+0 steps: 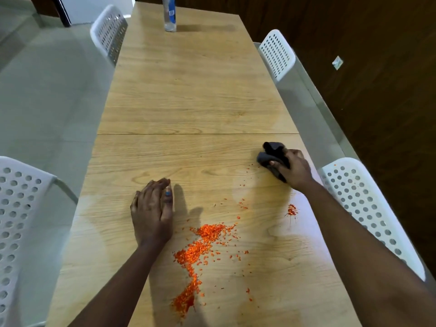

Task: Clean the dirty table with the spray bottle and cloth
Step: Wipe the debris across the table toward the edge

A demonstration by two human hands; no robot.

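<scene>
Orange crumbs are lying scattered on the near wooden table. The left hand is resting flat, fingers straight; the right hand is gripping a bunched dark cloth. The spray bottle is standing far off, its top cut off. 4 white chairs are flanking the table

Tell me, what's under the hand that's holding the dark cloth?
The right hand grips a bunched dark cloth, which rests on the wooden table. Orange crumbs lie nearby, but whether any sit beneath the cloth is hidden.
</scene>
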